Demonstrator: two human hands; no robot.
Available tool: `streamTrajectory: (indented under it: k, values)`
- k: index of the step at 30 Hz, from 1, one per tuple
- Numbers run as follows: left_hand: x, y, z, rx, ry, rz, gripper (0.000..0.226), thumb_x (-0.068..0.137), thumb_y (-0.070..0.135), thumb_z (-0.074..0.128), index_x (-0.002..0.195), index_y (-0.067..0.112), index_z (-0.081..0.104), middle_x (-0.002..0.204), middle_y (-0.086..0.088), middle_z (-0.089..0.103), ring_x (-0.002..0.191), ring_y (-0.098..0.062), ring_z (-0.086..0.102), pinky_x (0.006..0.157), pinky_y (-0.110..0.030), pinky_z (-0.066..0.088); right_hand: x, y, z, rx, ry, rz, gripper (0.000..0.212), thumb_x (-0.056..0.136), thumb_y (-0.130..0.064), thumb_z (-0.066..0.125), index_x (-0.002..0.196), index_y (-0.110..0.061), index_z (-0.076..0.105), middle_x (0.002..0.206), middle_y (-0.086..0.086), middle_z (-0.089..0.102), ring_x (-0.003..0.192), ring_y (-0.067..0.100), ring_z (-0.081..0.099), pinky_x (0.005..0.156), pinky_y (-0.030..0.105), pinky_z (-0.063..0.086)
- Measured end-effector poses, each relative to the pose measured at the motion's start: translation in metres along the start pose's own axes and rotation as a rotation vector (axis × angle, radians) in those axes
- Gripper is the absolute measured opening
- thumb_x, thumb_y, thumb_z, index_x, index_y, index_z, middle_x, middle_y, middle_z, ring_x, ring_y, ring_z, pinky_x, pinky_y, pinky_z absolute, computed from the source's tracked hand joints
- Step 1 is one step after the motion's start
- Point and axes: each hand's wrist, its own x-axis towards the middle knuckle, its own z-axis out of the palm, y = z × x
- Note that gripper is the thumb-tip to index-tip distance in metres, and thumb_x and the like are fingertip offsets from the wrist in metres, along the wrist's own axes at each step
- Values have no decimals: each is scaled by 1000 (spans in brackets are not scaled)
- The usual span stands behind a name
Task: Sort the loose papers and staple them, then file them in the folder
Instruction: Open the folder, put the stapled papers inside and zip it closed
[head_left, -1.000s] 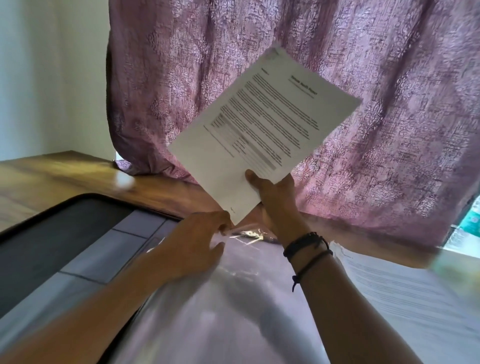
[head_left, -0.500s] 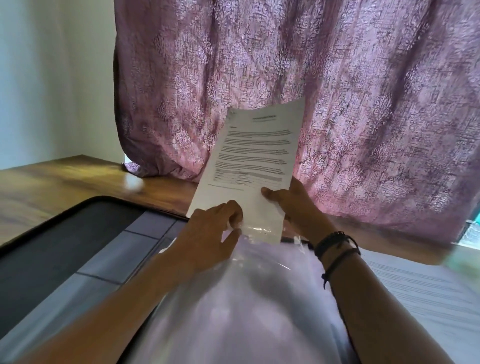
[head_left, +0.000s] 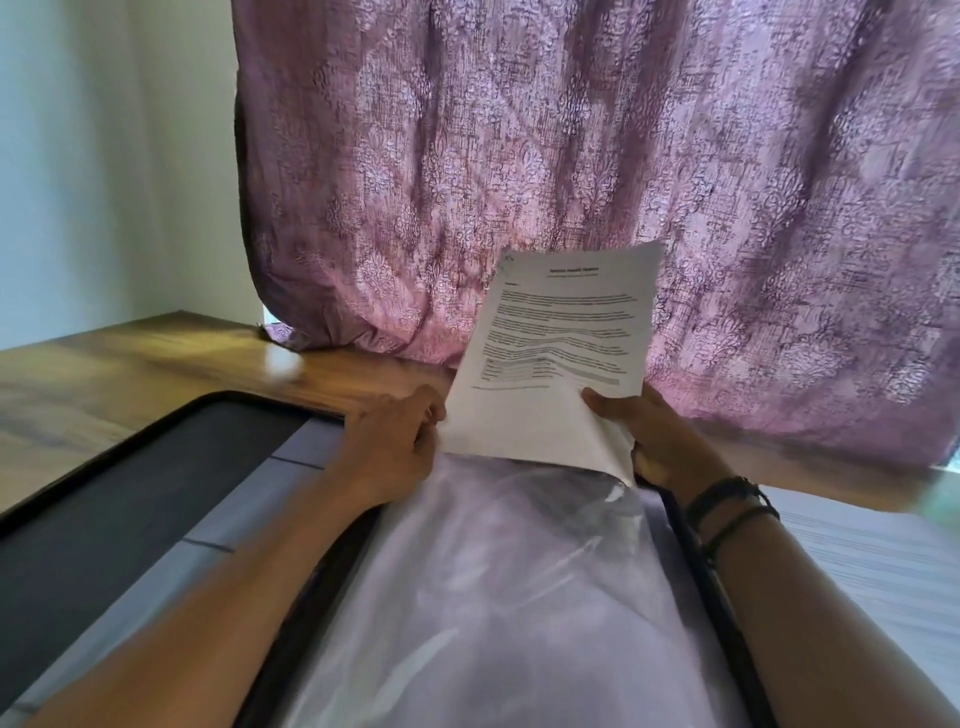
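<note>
A person holds a printed set of papers (head_left: 558, 358) upright between two bare hands, just above the open top of a clear plastic sleeve (head_left: 498, 587). The right hand (head_left: 654, 436) grips the bottom right corner of the papers, thumb on the printed face and fingers behind; that corner curls forward beside the thumb. The left hand (head_left: 395, 441) is closed at the bottom left edge of the papers, where they meet the mouth of the sleeve; whether it pinches the paper, the sleeve or both cannot be told. The sleeve lies below both hands, toward the person, inside an open dark folder (head_left: 130, 519) that spreads out under the left forearm. Two dark bracelets (head_left: 730, 506) circle the right wrist. Beyond the right forearm, another printed sheet (head_left: 878, 561) lies flat on the wooden table (head_left: 130, 364). Past the hands hangs a patterned pink curtain (head_left: 571, 156), its hem touching the table
</note>
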Motion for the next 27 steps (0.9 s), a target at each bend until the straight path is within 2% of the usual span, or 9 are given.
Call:
streamTrajectory:
  k: [6, 10, 12, 14, 18, 20, 23, 25, 27]
  values:
    - [1, 0, 3, -85, 57, 26, 31, 75, 7, 57, 87, 33, 45, 71, 14, 62, 78, -14, 57, 80, -38, 44, 2, -2, -1, 58, -49, 30, 55, 84, -1, 65, 137, -5, 49, 132, 20, 59, 120, 41, 57, 101, 56, 45]
    - [2, -2, 5, -92, 69, 34, 23, 74, 14, 52, 85, 31, 43, 75, 11, 61, 79, -18, 56, 79, -40, 45, -3, -3, 4, -104, -138, 104, 48, 87, 2, 61, 133, -7, 52, 125, 14, 65, 111, 31, 65, 84, 38, 58]
    - [3, -3, 6, -71, 80, 37, 18, 76, 22, 50, 88, 31, 42, 77, 9, 61, 78, -20, 57, 76, -39, 44, -4, -2, 6, -225, -175, 117, 46, 88, 5, 59, 132, -7, 53, 125, 12, 65, 110, 28, 65, 81, 33, 59]
    - [4, -3, 5, -50, 64, 26, 19, 77, 31, 52, 95, 33, 43, 77, 10, 62, 81, -19, 58, 76, -38, 42, -2, 2, 5, -319, -171, 95, 46, 89, 7, 57, 134, -6, 52, 128, 12, 63, 115, 29, 62, 86, 34, 57]
    - [3, 1, 3, -17, -16, 35, 27, 79, 51, 43, 102, 42, 56, 83, 15, 62, 92, -15, 58, 89, -41, 43, 2, 5, -5, -243, -99, 86, 48, 89, 8, 57, 134, -6, 52, 131, 14, 61, 120, 33, 58, 102, 49, 47]
    - [2, 4, 4, 42, -61, 39, 37, 78, 58, 36, 99, 43, 63, 88, 14, 59, 100, -17, 54, 96, -43, 38, -1, 4, -9, -202, -108, 103, 48, 88, 6, 59, 134, -8, 53, 130, 12, 63, 118, 32, 60, 100, 47, 49]
    - [0, 3, 5, 87, -74, 52, 35, 77, 59, 40, 96, 43, 64, 88, 16, 55, 104, -15, 51, 97, -42, 33, -6, 2, -9, -130, -133, 118, 48, 89, 6, 58, 133, -10, 53, 128, 10, 64, 110, 27, 65, 88, 35, 57]
    - [-1, 2, 5, 89, -83, 69, 38, 76, 63, 38, 94, 41, 64, 89, 16, 55, 103, -15, 51, 97, -41, 35, -7, 5, -10, -103, -169, 131, 48, 88, 5, 59, 133, -12, 53, 128, 10, 64, 113, 29, 63, 91, 38, 55]
    - [-1, 1, 5, 75, -58, 87, 40, 71, 66, 37, 88, 40, 64, 93, 14, 55, 102, -13, 51, 96, -41, 37, -5, 9, -11, -86, -185, 153, 48, 87, 4, 61, 133, -11, 53, 129, 12, 63, 117, 32, 61, 99, 45, 50]
